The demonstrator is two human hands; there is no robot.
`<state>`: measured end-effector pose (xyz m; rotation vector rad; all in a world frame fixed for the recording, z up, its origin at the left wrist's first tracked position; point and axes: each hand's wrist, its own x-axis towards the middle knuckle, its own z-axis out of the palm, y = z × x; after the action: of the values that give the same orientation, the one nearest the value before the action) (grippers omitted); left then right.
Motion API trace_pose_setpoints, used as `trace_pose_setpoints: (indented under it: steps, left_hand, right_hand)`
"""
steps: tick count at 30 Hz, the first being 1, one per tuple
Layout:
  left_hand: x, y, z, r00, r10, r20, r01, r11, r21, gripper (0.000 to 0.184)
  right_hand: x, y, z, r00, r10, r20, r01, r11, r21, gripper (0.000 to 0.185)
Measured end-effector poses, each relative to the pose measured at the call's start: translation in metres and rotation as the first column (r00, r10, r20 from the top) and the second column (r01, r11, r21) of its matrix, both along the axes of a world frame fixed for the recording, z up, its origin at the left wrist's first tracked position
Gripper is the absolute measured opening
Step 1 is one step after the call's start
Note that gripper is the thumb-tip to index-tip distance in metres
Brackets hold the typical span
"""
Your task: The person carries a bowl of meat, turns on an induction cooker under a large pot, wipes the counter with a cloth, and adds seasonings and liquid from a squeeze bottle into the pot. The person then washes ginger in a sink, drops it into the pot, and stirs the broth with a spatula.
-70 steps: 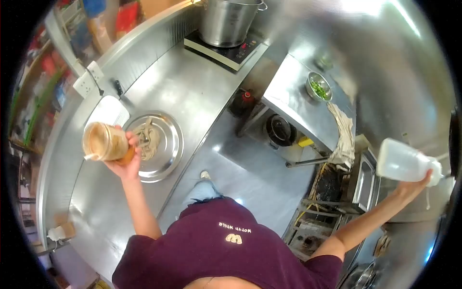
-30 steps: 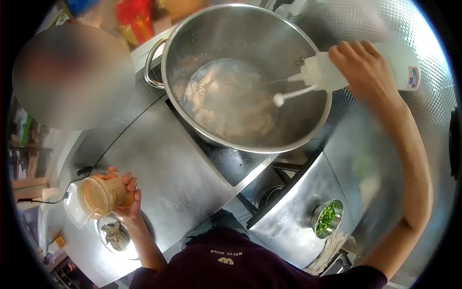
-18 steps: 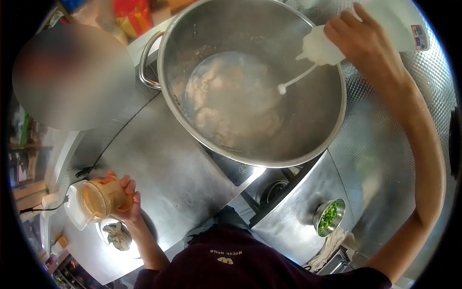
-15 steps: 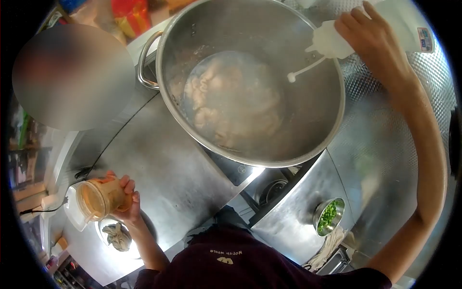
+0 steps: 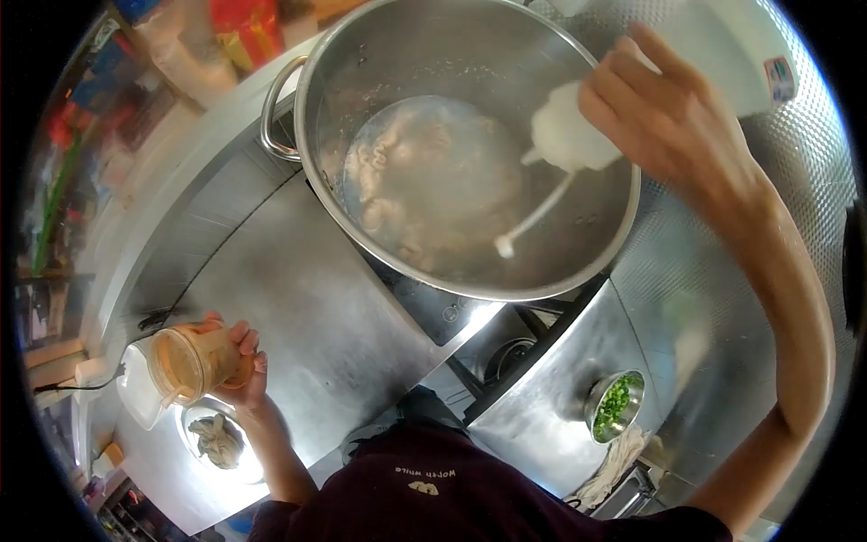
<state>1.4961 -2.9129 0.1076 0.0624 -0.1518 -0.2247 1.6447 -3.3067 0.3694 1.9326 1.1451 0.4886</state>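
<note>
My left hand (image 5: 244, 370) is closed round a clear jar (image 5: 185, 363) of light brown contents, over the counter at lower left. At upper right my right hand (image 5: 655, 113) grips a translucent white bottle (image 5: 578, 131), tilted with its nozzle over the pot. A cap hangs by a strap from the nozzle, inside the rim. The large steel pot (image 5: 587, 212) holds cloudy liquid with pale, folded pieces (image 5: 375, 172) at its left side. Whether liquid leaves the nozzle cannot be made out.
An induction cooker (image 5: 424, 312) lies under the pot. On the right table stands a steel bowl (image 5: 591, 406) of chopped greens beside a cloth (image 5: 610, 470). A round steel plate (image 5: 253, 465) with a crumpled cloth (image 5: 217, 441) lies at lower left, near a white container (image 5: 135, 388).
My right hand first brought the bottle from the far right to above the pot. Just now it has moved left and down, and the hanging cap has swung lower. My left hand still holds the jar.
</note>
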Motion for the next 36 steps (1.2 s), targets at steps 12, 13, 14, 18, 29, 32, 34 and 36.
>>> trace_pose_setpoints:
  steps: [12,13,14,18,29,32,34,36]
  left_hand:
    - [-0.004,0.016,-0.001,0.998,0.058,0.004,-0.058,0.997,0.056,0.076]
    - [-0.003,0.015,-0.002,0.998,0.060,0.011,-0.061,0.997,0.054,0.076]
    - [-0.002,0.015,-0.003,0.998,0.063,0.018,-0.064,0.997,0.051,0.076]
    - [0.005,0.013,-0.009,1.000,0.028,0.010,-0.029,0.999,0.016,0.076]
    - [0.016,0.002,-0.009,1.000,-0.013,0.012,0.013,1.000,0.002,0.073]
    - [0.016,0.001,-0.004,0.999,-0.010,0.036,0.010,1.000,0.022,0.074]
    - [0.014,0.003,-0.001,0.999,0.002,0.039,-0.004,0.999,0.034,0.074]
    - [0.010,0.006,-0.001,1.000,0.020,0.018,-0.021,0.999,0.039,0.074]
  right_hand:
    - [0.055,-0.004,0.039,0.982,-0.094,0.161,0.128,0.968,-0.214,0.011]
    - [0.051,-0.006,0.041,0.972,-0.159,0.174,0.199,0.949,-0.246,0.011]
    - [0.045,-0.006,0.043,0.957,-0.222,0.189,0.269,0.922,-0.278,0.010]
    - [0.029,-0.020,0.041,0.966,-0.183,0.182,0.243,0.881,-0.405,0.008]
    - [-0.006,-0.001,0.017,1.000,-0.006,-0.025,0.004,0.997,-0.075,0.023]
    - [0.016,-0.002,0.030,0.999,0.039,-0.015,-0.040,0.995,-0.090,0.008]
    - [0.016,0.008,0.047,0.999,-0.038,0.004,0.038,0.993,-0.108,0.009]
    - [0.022,-0.002,0.044,0.995,-0.053,0.081,0.059,0.996,-0.072,0.009]
